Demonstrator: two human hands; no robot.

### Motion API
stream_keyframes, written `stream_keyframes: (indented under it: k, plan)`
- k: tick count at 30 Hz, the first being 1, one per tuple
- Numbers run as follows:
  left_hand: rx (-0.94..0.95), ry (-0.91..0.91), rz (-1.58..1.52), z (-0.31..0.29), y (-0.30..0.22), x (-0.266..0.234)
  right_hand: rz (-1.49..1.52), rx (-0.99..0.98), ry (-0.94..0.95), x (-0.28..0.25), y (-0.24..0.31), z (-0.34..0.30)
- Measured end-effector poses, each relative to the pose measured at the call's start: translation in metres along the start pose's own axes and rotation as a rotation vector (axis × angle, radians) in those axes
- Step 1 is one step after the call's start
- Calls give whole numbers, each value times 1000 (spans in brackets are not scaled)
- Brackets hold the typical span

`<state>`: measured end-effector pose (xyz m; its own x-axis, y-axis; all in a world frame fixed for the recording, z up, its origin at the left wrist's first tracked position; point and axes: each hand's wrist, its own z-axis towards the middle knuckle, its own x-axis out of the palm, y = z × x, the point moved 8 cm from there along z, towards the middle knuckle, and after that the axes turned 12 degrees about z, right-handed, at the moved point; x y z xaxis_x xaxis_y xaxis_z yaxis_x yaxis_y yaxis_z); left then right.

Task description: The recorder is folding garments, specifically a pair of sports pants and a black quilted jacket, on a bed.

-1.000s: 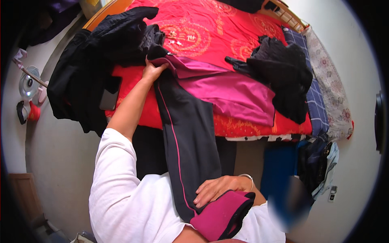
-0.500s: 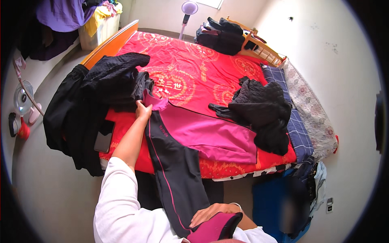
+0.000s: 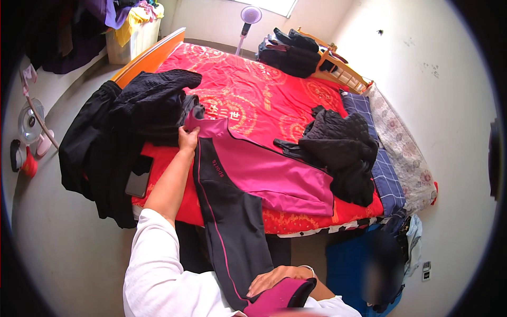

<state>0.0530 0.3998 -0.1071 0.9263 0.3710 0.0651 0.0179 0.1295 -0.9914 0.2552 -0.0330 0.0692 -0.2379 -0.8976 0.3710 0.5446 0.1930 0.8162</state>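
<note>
A magenta and dark grey zip jacket (image 3: pixel 274 174) lies spread across the near part of the bed, one long sleeve (image 3: pixel 227 238) drawn toward me over the bed's edge. At its collar and shoulder, my left hand (image 3: pixel 188 138) is closed on the fabric with a pinch. Close to my body, my right hand (image 3: pixel 280 277) rests over the sleeve's end with its fingers together on the cloth. A magenta piece of the sleeve laps over that hand and hides part of it. Dark quilted clothing (image 3: pixel 153 105) is heaped just beyond my left hand.
The bed (image 3: pixel 253 84) has a red patterned cover. Crumpled black clothes (image 3: pixel 343 148) lie at the right, beside blue checked bedding (image 3: pixel 388 179). Black trousers (image 3: pixel 95 153) hang over the left edge near a phone (image 3: pixel 137 183). A blue container (image 3: pixel 343 269) stands at lower right.
The jacket's collar by my left hand stands a little differently, its edge lifted slightly. My right hand stays in place. The whole view has shifted slightly.
</note>
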Motion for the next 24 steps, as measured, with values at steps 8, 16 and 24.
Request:
stream_keyframes:
  k: [8,16,24]
  plan:
    - [690,103,470,-107,-132,-1,34,-3,-2,14,-4,2]
    - [817,1734,781,-388,-74,1,-36,58,66,22,-11,8]
    - [825,1772,707,-395,-98,18,-111,89,75,25,-18,5]
